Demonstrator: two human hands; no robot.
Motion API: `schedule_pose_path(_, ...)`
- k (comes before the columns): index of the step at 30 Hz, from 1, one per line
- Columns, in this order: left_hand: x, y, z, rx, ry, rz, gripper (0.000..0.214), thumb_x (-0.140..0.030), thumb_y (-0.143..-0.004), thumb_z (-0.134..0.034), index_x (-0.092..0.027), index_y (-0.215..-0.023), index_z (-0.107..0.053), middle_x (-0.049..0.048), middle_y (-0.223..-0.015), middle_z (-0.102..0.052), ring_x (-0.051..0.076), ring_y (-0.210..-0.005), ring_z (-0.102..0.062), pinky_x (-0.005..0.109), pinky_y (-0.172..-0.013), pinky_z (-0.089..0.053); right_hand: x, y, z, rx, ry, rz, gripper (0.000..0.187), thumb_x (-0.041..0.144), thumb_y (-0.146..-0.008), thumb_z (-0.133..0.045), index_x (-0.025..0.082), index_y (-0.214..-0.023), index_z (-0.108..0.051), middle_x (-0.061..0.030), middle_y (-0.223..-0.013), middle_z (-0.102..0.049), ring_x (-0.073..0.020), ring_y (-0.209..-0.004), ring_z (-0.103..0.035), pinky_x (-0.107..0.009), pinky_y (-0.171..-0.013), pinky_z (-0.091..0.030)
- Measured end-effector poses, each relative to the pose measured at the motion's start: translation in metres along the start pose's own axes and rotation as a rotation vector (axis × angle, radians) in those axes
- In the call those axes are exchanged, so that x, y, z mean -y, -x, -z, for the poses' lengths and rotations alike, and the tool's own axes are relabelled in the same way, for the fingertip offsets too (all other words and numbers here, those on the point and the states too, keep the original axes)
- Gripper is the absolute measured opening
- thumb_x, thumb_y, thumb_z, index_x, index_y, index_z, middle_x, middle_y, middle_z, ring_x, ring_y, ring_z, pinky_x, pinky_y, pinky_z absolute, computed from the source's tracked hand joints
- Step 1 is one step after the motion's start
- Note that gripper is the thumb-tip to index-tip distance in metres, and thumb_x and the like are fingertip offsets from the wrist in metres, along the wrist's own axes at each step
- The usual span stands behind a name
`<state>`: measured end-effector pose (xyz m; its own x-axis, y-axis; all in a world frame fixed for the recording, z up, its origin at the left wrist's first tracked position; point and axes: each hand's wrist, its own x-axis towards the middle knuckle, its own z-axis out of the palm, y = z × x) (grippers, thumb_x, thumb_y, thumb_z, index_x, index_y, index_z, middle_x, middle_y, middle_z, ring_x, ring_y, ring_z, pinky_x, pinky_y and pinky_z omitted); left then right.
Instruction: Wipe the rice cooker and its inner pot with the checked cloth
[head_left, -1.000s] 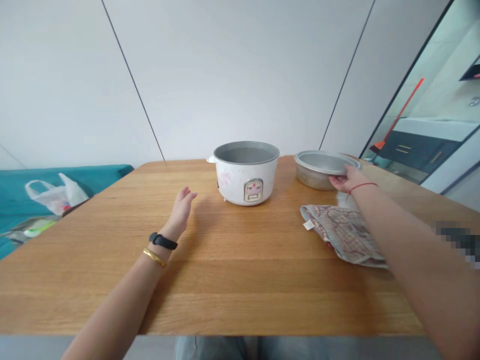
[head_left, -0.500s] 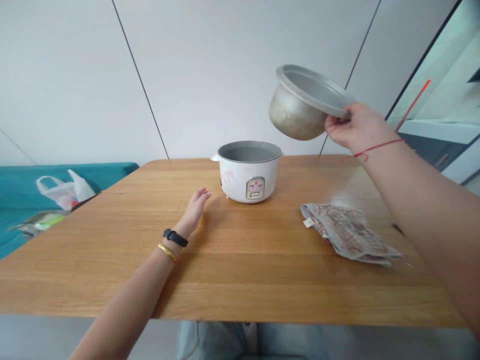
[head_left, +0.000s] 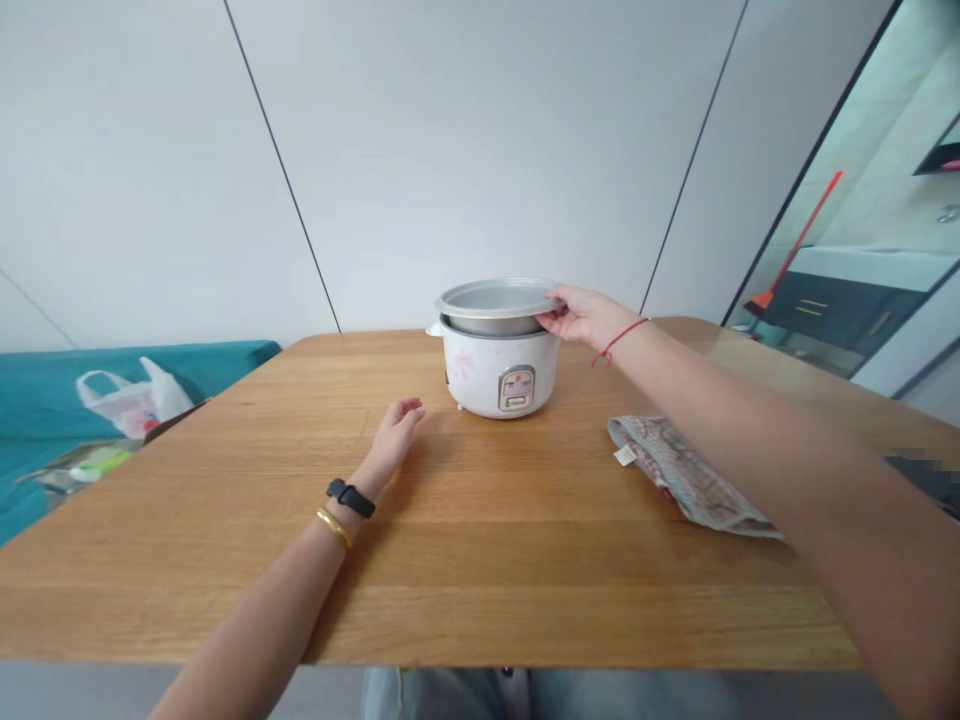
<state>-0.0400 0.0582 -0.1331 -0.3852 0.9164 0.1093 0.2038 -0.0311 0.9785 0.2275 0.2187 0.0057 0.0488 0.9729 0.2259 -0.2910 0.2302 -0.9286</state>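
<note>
A white rice cooker body (head_left: 478,372) with a faint pink floral pattern and a front switch panel stands on the wooden table (head_left: 480,570). The grey metal inner pot (head_left: 487,323) sits partly inside it, its wide rim still raised above the cooker's edge. On the right side of that rim, my right hand (head_left: 574,313) grips with thumb and fingers. My left hand (head_left: 397,437) rests on the table to the left of the cooker, apart from it, fingers loosely bent and holding nothing.
A folded patterned cloth (head_left: 682,470) lies on the right, partly hidden by my right forearm. Beyond the table's left edge, a white plastic bag (head_left: 135,400) rests on a teal sofa (head_left: 225,355). An orange broom (head_left: 799,240) leans in the doorway at right.
My right hand has brought the inner pot down and left, from the air at upper right into the cooker's opening. The left hand has stayed nearly still.
</note>
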Motion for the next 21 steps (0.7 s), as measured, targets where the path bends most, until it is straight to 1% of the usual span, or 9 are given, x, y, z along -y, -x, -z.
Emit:
schedule_pose_path(4,-0.001,0.002,-0.003,0.014,-0.002,0.001,0.022,-0.034,-0.079,-0.066,-0.023,-0.097,-0.070,0.0104,-0.121,-0.067,0.033,-0.120,-0.056,0.046,-0.102,-0.043,0.000,0.004,0.014,-0.007,0.179,-0.145,0.020,0.007,-0.074,-0.070,0.017,-0.081,-0.054,-0.0003,-0.063,-0.060,-0.0166,-0.059,-0.063,-0.034,-0.053,-0.059)
schedule_pose_path(6,-0.002,0.003,-0.003,0.023,0.000,0.002,0.023,-0.034,-0.079,-0.066,-0.023,-0.099,-0.070,0.0109,-0.122,-0.067,0.033,-0.121,-0.056,0.046,-0.103,-0.042,0.001,0.008,0.024,-0.036,0.253,-0.161,0.031,0.009,-0.068,-0.078,0.016,-0.089,-0.056,-0.0026,-0.067,-0.062,-0.0191,-0.064,-0.064,-0.037,-0.058,-0.059)
schedule_pose_path(7,-0.003,0.004,-0.002,0.028,0.002,0.003,0.024,-0.034,-0.079,-0.066,-0.023,-0.101,-0.069,0.0112,-0.124,-0.066,0.034,-0.122,-0.055,0.047,-0.103,-0.042,0.001,0.011,0.030,-0.065,0.307,-0.117,0.040,0.010,-0.064,-0.081,0.015,-0.094,-0.056,-0.0042,-0.072,-0.064,-0.0211,-0.069,-0.065,-0.039,-0.062,-0.059)
schedule_pose_path(9,-0.004,0.006,-0.002,0.042,0.007,0.006,0.029,-0.035,-0.080,-0.065,-0.022,-0.106,-0.068,0.0121,-0.128,-0.064,0.034,-0.125,-0.053,0.048,-0.106,-0.040,-0.003,0.019,0.041,-0.142,0.459,0.087,0.063,0.019,-0.058,-0.087,0.013,-0.111,-0.054,-0.0092,-0.087,-0.066,-0.0269,-0.087,-0.066,-0.046,-0.077,-0.057)
schedule_pose_path(12,-0.004,0.008,-0.005,0.090,0.025,0.014,0.048,-0.039,-0.081,-0.066,-0.025,-0.127,-0.060,0.0123,-0.140,-0.057,0.034,-0.132,-0.048,0.052,-0.110,-0.034,-0.025,0.038,0.052,-0.235,0.659,0.383,0.099,0.045,-0.059,-0.085,0.012,-0.139,-0.038,-0.0189,-0.123,-0.059,-0.0335,-0.115,-0.057,-0.054,-0.099,-0.045)
schedule_pose_path(14,-0.006,0.004,-0.011,0.190,0.099,0.037,0.068,-0.048,-0.083,-0.064,-0.034,-0.145,-0.042,0.0097,-0.153,-0.043,0.034,-0.139,-0.041,0.057,-0.112,-0.029,-0.051,0.055,0.054,-0.242,0.697,0.356,0.115,0.059,-0.061,-0.079,0.012,-0.149,-0.022,-0.0243,-0.144,-0.042,-0.0351,-0.131,-0.045,-0.053,-0.109,-0.037)
schedule_pose_path(16,-0.010,-0.005,-0.022,0.299,0.194,0.052,0.080,-0.061,-0.084,-0.058,-0.046,-0.153,-0.020,0.0028,-0.164,-0.023,0.034,-0.147,-0.027,0.063,-0.113,-0.023,-0.079,0.077,0.052,-0.210,0.759,0.271,0.130,0.066,-0.060,-0.076,0.009,-0.154,-0.007,-0.0276,-0.155,-0.023,-0.0380,-0.144,-0.026,-0.054,-0.115,-0.030)
schedule_pose_path(18,-0.016,-0.019,-0.037,0.370,0.251,0.047,0.081,-0.070,-0.085,-0.048,-0.053,-0.152,-0.007,-0.0059,-0.166,-0.007,0.034,-0.151,-0.010,0.066,-0.113,-0.017,-0.102,0.099,0.049,-0.168,0.917,0.319,0.135,0.067,-0.059,-0.077,0.010,-0.155,0.000,-0.0279,-0.159,-0.013,-0.0428,-0.147,-0.011,-0.063,-0.115,-0.021)
schedule_pose_path(21,-0.022,-0.038,-0.061,0.418,0.268,0.038,0.075,-0.077,-0.085,-0.033,-0.055,-0.151,-0.006,-0.0131,-0.165,-0.004,0.034,-0.151,-0.001,0.070,-0.111,-0.016,-0.118,0.124,0.040,-0.002,1.287,0.677,0.108,0.053,-0.071,-0.074,0.025,-0.156,-0.013,-0.0184,-0.162,-0.011,-0.0466,-0.147,-0.002,-0.076,-0.110,-0.003)
